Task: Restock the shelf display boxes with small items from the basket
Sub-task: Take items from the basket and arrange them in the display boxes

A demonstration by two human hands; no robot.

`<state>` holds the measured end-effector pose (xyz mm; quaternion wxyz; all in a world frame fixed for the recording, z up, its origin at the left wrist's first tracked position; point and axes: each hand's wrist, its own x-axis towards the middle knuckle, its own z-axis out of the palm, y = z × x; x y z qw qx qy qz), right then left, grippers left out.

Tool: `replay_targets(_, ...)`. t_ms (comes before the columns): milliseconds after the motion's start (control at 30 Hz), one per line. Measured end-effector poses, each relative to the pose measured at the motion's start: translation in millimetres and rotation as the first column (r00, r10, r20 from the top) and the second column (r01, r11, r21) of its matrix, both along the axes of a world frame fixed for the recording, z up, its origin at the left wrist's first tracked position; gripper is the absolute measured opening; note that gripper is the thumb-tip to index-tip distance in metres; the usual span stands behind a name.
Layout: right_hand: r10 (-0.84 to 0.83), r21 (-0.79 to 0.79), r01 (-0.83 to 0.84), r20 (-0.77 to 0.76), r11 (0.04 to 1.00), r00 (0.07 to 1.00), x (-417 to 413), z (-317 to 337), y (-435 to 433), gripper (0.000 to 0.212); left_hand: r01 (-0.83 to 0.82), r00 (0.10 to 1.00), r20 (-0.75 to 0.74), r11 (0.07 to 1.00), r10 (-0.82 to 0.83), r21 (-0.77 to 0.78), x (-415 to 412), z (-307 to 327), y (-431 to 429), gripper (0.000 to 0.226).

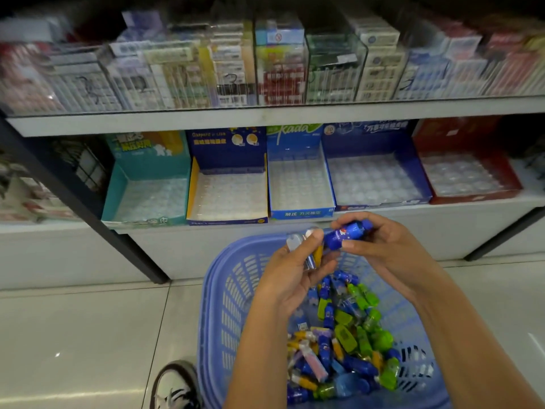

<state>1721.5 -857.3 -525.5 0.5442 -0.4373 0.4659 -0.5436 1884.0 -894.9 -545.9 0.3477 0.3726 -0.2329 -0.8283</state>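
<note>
Small blue bottle-shaped item [348, 235], glossy plastic, pinched in right hand [383, 249] fingertips above the basket's far rim. Left hand [292, 276] curls round a few more items, clear and yellow. Basket [227, 290]: slotted lilac-blue plastic on tiled floor, holding a heap of blue, green and yellow pieces [351, 332]. Behind, along the lower shelf [413, 211] front edge, five cardboard display boxes [299, 184] with bare, clear dimpled trays.

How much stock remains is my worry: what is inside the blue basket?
Small blue, green and yellow bottle-shaped items lie heaped in the basket. The forearms cover part of the heap, and the basket floor beneath it is hidden.
</note>
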Motion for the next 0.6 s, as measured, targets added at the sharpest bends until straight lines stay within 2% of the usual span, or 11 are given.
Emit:
replay_targets(100, 0.083, 0.022, -0.085, 0.053, 0.996, 0.995, -9.9, 1.6, -1.6, 0.034, 0.032, 0.999, -0.023, 0.999, -0.033, -0.017, -10.5, 0.9, -4.4, 0.013)
replay_targets(200, 0.108, 0.034, -0.109, 0.02, 0.993, 0.994, -21.8, 6.4, -9.0, 0.037, -0.017, 0.998, -0.063, 0.998, 0.013, -0.055, -26.9, 2.9, -10.0, 0.009)
replay_targets(267, 0.01, 0.043, -0.009, -0.011, 0.999, 1.0, -27.5, 9.8, -16.6, 0.037, -0.093, 0.993, -0.086, 0.988, 0.082, -0.127, -40.3, 3.3, -13.3, 0.018)
replay_targets(367, -0.232, 0.067, 0.23, 0.014, 0.971, 0.973, -36.8, 11.1, -26.1, 0.033, -0.206, 0.978, -0.027, 0.934, 0.207, -0.291, -62.5, 1.3, -19.0, 0.012)
replay_targets(500, -0.352, 0.079, 0.349, 0.022, 0.934, 0.936, -58.4, 9.7, -32.4, 0.045, -0.206, 0.955, 0.107, 0.879, 0.276, -0.43, -92.5, -0.2, -30.7, 0.017)
replay_targets(600, -0.443, 0.012, 0.446, -0.093, 0.895, 0.891, -89.3, 14.0, -48.2, 0.028, -0.163, 0.948, 0.184, 0.892, 0.26, -0.422, -116.0, 1.9, -44.6, 0.01)
